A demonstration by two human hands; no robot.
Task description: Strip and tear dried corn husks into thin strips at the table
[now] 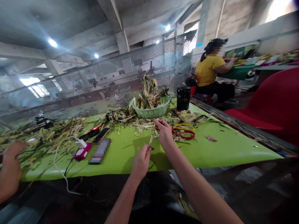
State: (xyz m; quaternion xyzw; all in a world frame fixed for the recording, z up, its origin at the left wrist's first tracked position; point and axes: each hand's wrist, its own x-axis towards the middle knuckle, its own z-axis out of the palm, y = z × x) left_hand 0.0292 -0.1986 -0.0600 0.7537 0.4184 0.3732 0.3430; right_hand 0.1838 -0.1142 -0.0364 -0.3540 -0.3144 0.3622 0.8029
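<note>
Over the green tabletop [210, 152], a thin pale-green strip of plant material [151, 138] stretches between my two hands. My left hand [141, 160] pinches its lower end near the table's front edge. Higher up and to the right, my right hand [165, 132] has thumb and fingertips closed on the upper end. Scissors [184, 130] with red and yellow handles lie just right of my right hand, their blades hard to make out. Behind my hands, light-green basket [151, 112] holds a heap of dried husk-like leaves [149, 91].
At left lie a phone [100, 151], a magenta power block [82, 151] with a white cable and dried leaves [58, 133]. Another person's hand [11, 165] is at far left. A black container [183, 98], red chair [268, 99] and seated person in yellow [207, 71] are at right.
</note>
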